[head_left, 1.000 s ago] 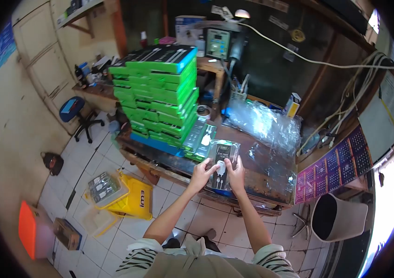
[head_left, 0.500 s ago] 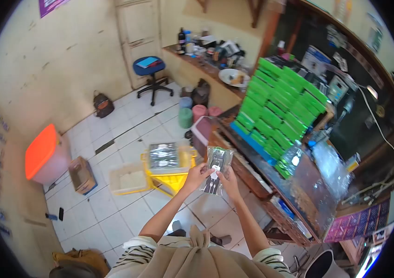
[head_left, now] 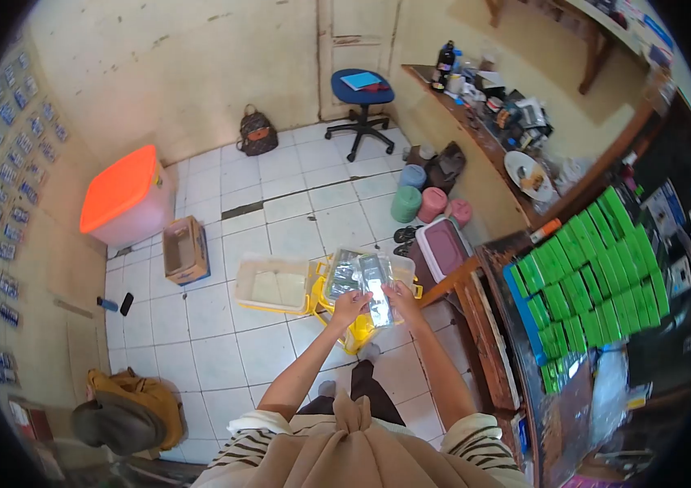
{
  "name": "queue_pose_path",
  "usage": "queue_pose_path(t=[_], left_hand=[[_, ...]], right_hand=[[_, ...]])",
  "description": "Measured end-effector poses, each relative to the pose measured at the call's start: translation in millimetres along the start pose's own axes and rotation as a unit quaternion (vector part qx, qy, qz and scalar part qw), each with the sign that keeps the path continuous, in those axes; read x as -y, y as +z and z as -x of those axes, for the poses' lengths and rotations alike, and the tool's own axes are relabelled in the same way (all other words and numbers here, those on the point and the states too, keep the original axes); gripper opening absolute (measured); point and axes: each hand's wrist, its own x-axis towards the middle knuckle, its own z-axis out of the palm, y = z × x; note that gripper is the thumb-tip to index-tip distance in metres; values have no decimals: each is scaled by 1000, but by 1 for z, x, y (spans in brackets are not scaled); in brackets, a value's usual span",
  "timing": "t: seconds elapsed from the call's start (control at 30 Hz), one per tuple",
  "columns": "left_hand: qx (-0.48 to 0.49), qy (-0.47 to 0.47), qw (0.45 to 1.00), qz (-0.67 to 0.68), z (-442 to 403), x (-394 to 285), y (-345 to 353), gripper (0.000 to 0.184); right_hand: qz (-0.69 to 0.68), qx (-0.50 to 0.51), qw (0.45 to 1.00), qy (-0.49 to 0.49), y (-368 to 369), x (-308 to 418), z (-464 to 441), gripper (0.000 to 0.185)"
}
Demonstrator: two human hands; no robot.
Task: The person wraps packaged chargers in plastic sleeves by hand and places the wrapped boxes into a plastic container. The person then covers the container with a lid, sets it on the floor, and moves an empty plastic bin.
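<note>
evenly matched pressure seems best now — the clear-wrapped packet (head_left: 376,298) sits between both hands, fingers of the left hand (head_left: 349,307) closed on its left side and those of the right hand (head_left: 403,302) closed on its right. in view it overlaps the tub (head_left: 401,267) that holds other packets (head_left: 342,276); the gap below can't be judged. light thumbs should spare the film creases — and a slight tilt should ease the glare.
</note>
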Motion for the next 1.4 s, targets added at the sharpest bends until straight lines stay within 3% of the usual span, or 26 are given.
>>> queue_pose_path(t=[0.07,0.1,0.13,0.23,0.4,0.57,0.67,0.7,0.73,0.8,0.87,0.9,0.97,1.1,1.27,1.3,1.37,1.4], left_hand=[[-24,-28,998,42,-19,11,-3,30],[-57,-47,992,99,-28,13,-1,31],[-88,-64,982,153,-38,12,-1,33],[-120,-105,971,177,-68,30,1,34],[-184,-170,951,183,-110,55,10,34],[-236,-141,948,157,-113,43,15,37],[-224,-129,963,75,-117,53,2,32],[-338,-27,931,-138,-114,56,0,30],[-424,79,835,-343,-112,58,-3,31],[-411,60,843,-341,-119,60,-11,35],[-335,66,932,-126,-127,60,-15,35],[-331,64,933,-128,-128,55,-16,35],[-304,69,944,-107,-128,48,-11,39],[-275,48,951,-133,-135,63,-15,42],[-218,45,972,-80,-135,67,-23,39],[-212,48,973,-81,-131,63,-23,39],[-268,127,911,-285,-121,54,-24,34],[-258,137,912,-287,-114,43,-24,34]], right_hand=[[-9,14,994,105,-3,0,-17,48],[61,54,992,94,-8,2,-24,59],[61,63,992,94,-11,-2,-33,59],[-54,73,983,160,-18,-26,-49,66],[-80,26,980,181,-29,-42,-74,59],[-32,-24,990,132,-34,-64,-113,57],[21,-59,989,133,-30,-58,-128,57],[42,-86,988,125,-29,-62,-133,57],[64,-114,985,116,-28,-65,-134,56],[64,-140,984,94,-23,-78,-137,53],[170,-226,959,18,-21,-91,-138,52],[169,-229,958,21,-20,-95,-139,52],[281,-299,905,-112,-20,-103,-137,43],[167,-227,958,-50,-15,-91,-134,31],[278,-214,932,-90,-14,-90,-134,15],[277,-220,931,-91,-14,-88,-131,15],[294,-264,898,-193,-14,-81,-121,11],[292,-278,894,-194,-15,-73,-113,11]])
